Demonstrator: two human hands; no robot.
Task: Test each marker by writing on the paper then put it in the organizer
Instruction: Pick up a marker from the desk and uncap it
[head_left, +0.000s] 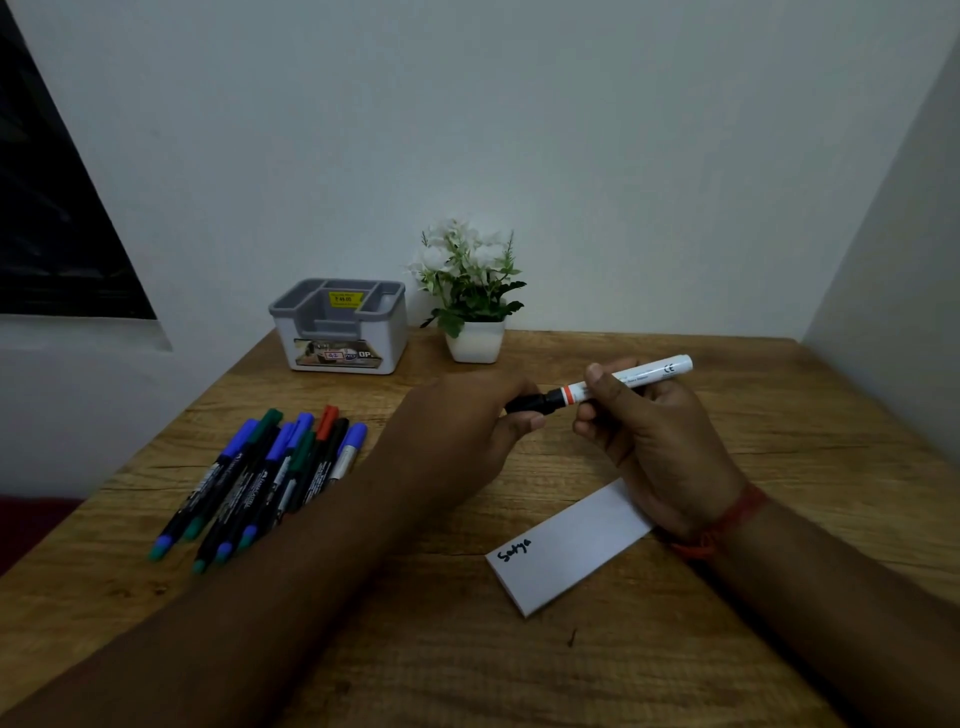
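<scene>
A white marker (641, 375) with an orange ring is held level above the wooden table. My right hand (654, 441) grips its white barrel. My left hand (462, 423) pinches the black cap (530, 402) at the marker's left end. Below my right hand lies a white strip of paper (571, 548) with one black handwritten word near its lower left end. A bunch of several capped markers (260, 478) in blue, green, red and black lies on the left of the table. The grey and white organizer (340, 327) stands at the back with nothing visible in its compartments.
A small white pot of artificial flowers (472, 296) stands right of the organizer against the wall. The table (415, 649) meets a wall on the right and drops off at its left edge. A dark window (52, 218) is at the far left.
</scene>
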